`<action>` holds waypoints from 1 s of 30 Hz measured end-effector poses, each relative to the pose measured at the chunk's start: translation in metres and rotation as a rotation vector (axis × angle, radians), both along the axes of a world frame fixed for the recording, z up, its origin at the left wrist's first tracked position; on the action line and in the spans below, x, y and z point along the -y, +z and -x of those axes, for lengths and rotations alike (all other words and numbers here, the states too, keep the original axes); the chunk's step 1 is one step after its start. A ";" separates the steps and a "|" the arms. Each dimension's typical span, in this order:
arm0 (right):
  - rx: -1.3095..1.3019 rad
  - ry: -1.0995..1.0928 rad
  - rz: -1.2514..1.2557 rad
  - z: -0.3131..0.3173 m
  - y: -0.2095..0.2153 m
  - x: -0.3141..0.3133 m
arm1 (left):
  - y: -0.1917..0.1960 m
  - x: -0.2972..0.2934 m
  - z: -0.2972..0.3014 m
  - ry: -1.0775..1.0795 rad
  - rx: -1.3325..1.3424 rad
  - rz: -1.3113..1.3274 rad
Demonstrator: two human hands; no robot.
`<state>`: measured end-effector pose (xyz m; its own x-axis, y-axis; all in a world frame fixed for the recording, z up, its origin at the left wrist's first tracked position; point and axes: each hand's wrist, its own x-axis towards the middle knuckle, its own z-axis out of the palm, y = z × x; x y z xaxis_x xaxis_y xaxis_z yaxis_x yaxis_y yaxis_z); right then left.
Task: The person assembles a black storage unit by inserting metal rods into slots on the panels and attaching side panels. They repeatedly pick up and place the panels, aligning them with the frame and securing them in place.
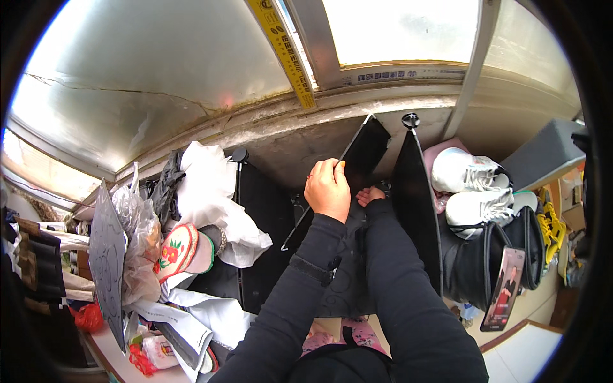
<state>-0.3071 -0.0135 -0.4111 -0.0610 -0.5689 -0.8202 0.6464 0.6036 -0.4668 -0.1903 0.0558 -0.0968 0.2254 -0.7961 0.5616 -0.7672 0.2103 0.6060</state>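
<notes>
A thin black panel [370,148] with a pale edge stands tilted in front of me inside a black panel rack. My left hand [329,193] is closed over the panel's edge, its fingers wrapped round it. Lower and to the right, my right hand [370,195] reaches down by the panel's lower part, with its fingers loosely apart. Beside its wrist is a small round connector [384,186], partly hidden. Another black panel [414,204] stands upright to the right of my right forearm, with a round black connector [410,120] at its top corner.
Left of the rack are a white plastic bag [207,175], slippers with a red flower [171,250] and a loose patterned panel [107,255]. To the right lie white sneakers [469,171], black boots [476,265] and a propped phone [504,287]. A window wall [408,73] rises behind.
</notes>
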 end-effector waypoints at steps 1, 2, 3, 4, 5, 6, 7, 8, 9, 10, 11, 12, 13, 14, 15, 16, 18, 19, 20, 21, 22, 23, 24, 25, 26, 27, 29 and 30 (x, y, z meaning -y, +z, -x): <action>0.015 0.021 0.018 -0.003 0.005 -0.006 | 0.001 -0.005 0.000 0.006 0.008 -0.013; 0.010 0.040 0.027 -0.005 0.011 -0.013 | 0.002 -0.010 -0.001 0.012 0.015 -0.030; -0.020 0.047 0.011 -0.007 0.019 -0.019 | 0.003 -0.015 -0.001 0.018 0.022 -0.060; -0.018 0.063 0.005 -0.009 0.027 -0.025 | 0.005 -0.020 -0.002 0.019 0.023 -0.049; -0.005 0.117 0.017 -0.011 0.035 -0.031 | 0.006 -0.025 -0.002 0.045 0.029 -0.085; -0.022 0.137 -0.022 -0.014 0.043 -0.040 | 0.008 -0.031 -0.003 0.057 0.049 -0.064; -0.003 0.200 -0.034 -0.015 0.052 -0.048 | 0.011 -0.037 -0.002 0.062 0.076 -0.046; 0.016 0.242 0.005 -0.015 0.060 -0.060 | 0.014 -0.043 -0.001 0.052 0.066 -0.047; -0.007 0.333 0.019 -0.015 0.070 -0.070 | 0.019 -0.050 0.000 0.048 0.068 -0.034; -0.077 0.348 0.029 -0.018 0.080 -0.083 | 0.024 -0.057 0.002 0.029 0.052 -0.025; -0.152 0.336 0.086 -0.023 0.092 -0.095 | 0.030 -0.064 0.004 0.021 0.041 -0.002; -0.190 0.325 0.095 -0.026 0.105 -0.107 | 0.038 -0.073 0.006 0.005 0.008 -0.023; -0.193 0.346 0.107 -0.028 0.118 -0.119 | 0.046 -0.081 0.006 -0.012 -0.016 -0.036; -0.197 0.345 0.124 -0.031 0.130 -0.130 | 0.055 -0.089 0.006 -0.032 -0.014 -0.004; -0.179 0.306 0.154 -0.032 0.142 -0.140 | 0.062 -0.098 0.006 -0.041 -0.011 0.003; -0.154 0.261 0.186 -0.034 0.152 -0.151 | 0.069 -0.109 0.006 -0.047 -0.020 0.045; -0.111 0.151 0.334 -0.037 0.167 -0.172 | 0.083 -0.130 0.007 -0.046 -0.036 0.095; -0.087 0.126 0.280 -0.036 0.173 -0.183 | 0.089 -0.141 0.007 -0.059 -0.049 0.104; -0.066 0.087 0.312 -0.037 0.178 -0.194 | 0.094 -0.153 0.007 -0.066 -0.061 0.125; -0.021 0.054 0.337 -0.037 0.181 -0.205 | 0.100 -0.166 0.006 -0.069 -0.073 0.146; -0.031 0.014 0.331 -0.040 0.183 -0.213 | 0.105 -0.178 0.005 -0.078 -0.098 0.163; -0.037 0.018 0.411 -0.039 0.184 -0.226 | 0.110 -0.191 0.004 -0.097 -0.105 0.181; -0.045 0.007 0.431 -0.038 0.183 -0.240 | 0.115 -0.205 0.003 -0.109 -0.113 0.222; -0.043 0.004 0.449 -0.037 0.182 -0.253 | 0.120 -0.219 0.002 -0.117 -0.124 0.246; -0.071 -0.024 0.430 -0.038 0.181 -0.266 | 0.126 -0.232 0.002 -0.115 -0.127 0.264; -0.134 -0.030 0.456 -0.034 0.179 -0.284 | 0.132 -0.246 0.001 -0.125 -0.148 0.264; -0.184 -0.092 0.537 -0.035 0.176 -0.314 | 0.145 -0.274 -0.002 -0.175 -0.185 0.250; -0.266 -0.138 0.474 -0.037 0.176 -0.331 | 0.152 -0.287 -0.003 -0.179 -0.191 0.267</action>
<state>-0.2700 0.3179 -0.2354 -0.3311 -0.8438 -0.4224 0.5272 0.2058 -0.8244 -0.1874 0.3431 0.0552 0.2164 -0.6635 0.7162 -0.5823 0.5012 0.6401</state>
